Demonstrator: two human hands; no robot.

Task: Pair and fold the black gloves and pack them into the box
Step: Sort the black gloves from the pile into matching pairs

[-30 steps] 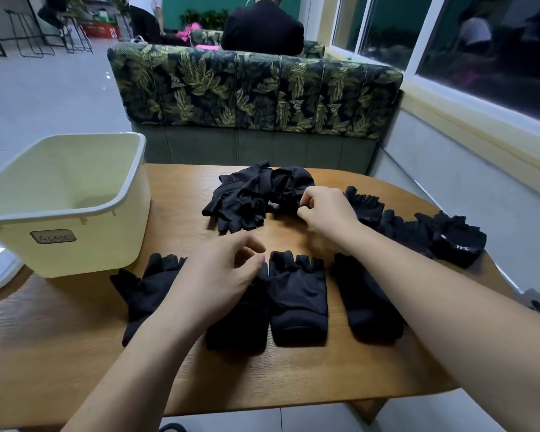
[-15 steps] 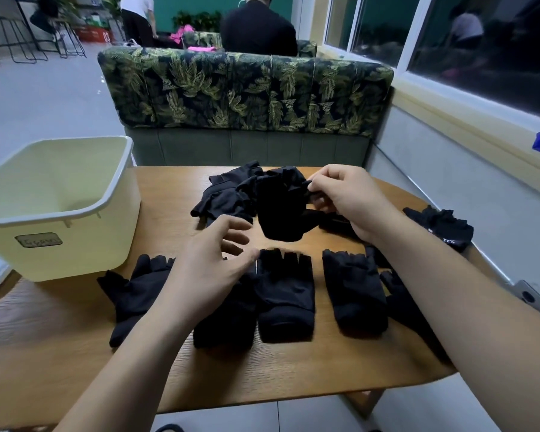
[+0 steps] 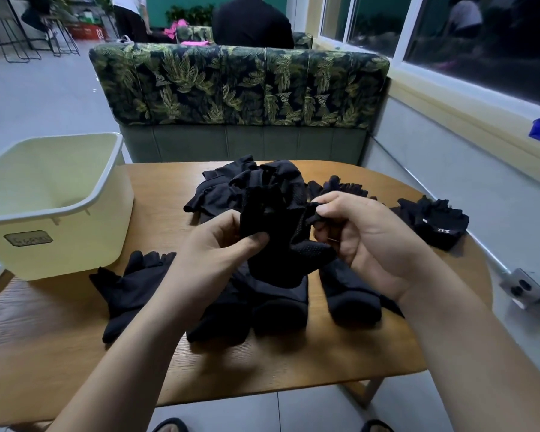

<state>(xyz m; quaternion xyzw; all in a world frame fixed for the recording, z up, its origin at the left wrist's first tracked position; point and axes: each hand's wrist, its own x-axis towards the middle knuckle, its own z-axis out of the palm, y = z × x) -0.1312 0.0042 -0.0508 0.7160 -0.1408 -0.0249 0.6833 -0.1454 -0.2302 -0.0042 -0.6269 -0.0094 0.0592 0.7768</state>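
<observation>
Where the view starts at its near edge, we see sandalled feet [image 3: 169,426] on the tiled floor, just under the rim of the wooden table [image 3: 293,369]. Nearest on the table lies a row of black gloves. A spread glove [image 3: 128,294] is at the left with its fingers pointing far. Two middle gloves [image 3: 281,310] lie side by side, partly hidden by our arms, and a right-end glove [image 3: 349,294] closes the row.

Above this row we hold the lifted glove [image 3: 281,238] (its palm is dotted with small grip bumps) clear of the table. Our left hand [image 3: 219,244] pinches its left edge between thumb and curled fingers. Our right hand [image 3: 365,241] pinches its upper right edge between thumb and forefinger. The two hands sit close together, with only this glove between them.

Left of the hands stands the pale yellow box [image 3: 106,182], open at the top. Farther on, a loose pile of gloves [image 3: 225,188] rests at the table's far middle. A lettered glove [image 3: 434,222] with white marks lies apart near the right edge.

Beyond the table we see a leaf-print sofa [image 3: 237,88] with its back to us, and behind it a seated person in black [image 3: 253,23].
</observation>
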